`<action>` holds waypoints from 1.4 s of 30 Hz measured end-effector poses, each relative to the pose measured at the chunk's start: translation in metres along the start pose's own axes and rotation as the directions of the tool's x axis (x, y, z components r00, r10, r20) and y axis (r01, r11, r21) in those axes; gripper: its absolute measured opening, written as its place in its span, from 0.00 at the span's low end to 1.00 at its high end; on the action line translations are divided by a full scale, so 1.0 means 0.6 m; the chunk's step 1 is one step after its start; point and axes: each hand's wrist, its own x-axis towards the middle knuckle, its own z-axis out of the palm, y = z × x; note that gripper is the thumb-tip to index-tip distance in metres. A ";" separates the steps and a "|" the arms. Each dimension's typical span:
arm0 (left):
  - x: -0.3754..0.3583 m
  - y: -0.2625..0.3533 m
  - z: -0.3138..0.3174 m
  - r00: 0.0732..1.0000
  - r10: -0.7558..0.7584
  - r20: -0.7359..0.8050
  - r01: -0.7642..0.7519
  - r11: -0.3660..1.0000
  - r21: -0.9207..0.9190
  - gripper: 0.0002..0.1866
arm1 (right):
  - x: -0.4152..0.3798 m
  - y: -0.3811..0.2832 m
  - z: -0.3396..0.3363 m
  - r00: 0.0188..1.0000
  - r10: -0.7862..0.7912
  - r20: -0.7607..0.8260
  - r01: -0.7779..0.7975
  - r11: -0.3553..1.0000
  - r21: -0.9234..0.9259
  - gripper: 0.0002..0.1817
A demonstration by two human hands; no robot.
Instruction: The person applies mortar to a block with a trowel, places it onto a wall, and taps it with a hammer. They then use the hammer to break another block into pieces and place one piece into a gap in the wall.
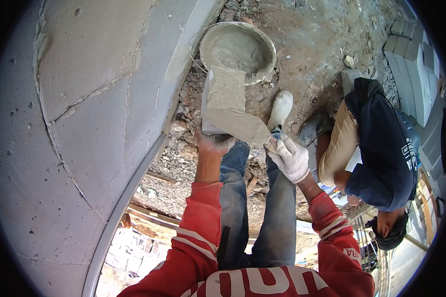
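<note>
My bare left hand grips the near end of a grey block from below. A thick layer of wet mortar covers the block's upper face. In a white knitted glove, my right hand is closed round the handle of a trowel, most of the handle hidden by the fingers. The mortar-coated trowel blade lies across the near part of the block. Just beyond the block's far end stands a round bucket with wet mortar inside.
A grey wall with cracked joints rises on the left. To the right a person in a dark shirt bends over. Stacked grey blocks stand at the far right. Rubble and stones cover the ground; a white boot stands near the trowel.
</note>
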 end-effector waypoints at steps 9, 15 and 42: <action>0.011 0.000 -0.017 0.996 -0.075 -0.045 0.072 0.996 -0.062 0.38 | 0.049 0.020 0.021 0.994 0.106 0.019 -0.106 0.994 0.010 0.29; 0.006 0.007 -0.054 0.997 -0.077 0.006 0.077 0.997 -0.021 0.39 | 0.145 0.063 0.053 0.967 0.243 0.079 -0.236 0.967 -0.095 0.25; -0.008 0.035 -0.033 0.998 -0.037 0.059 0.033 0.997 0.071 0.35 | 0.089 0.141 0.090 0.384 0.637 0.668 -0.816 -0.104 0.568 0.17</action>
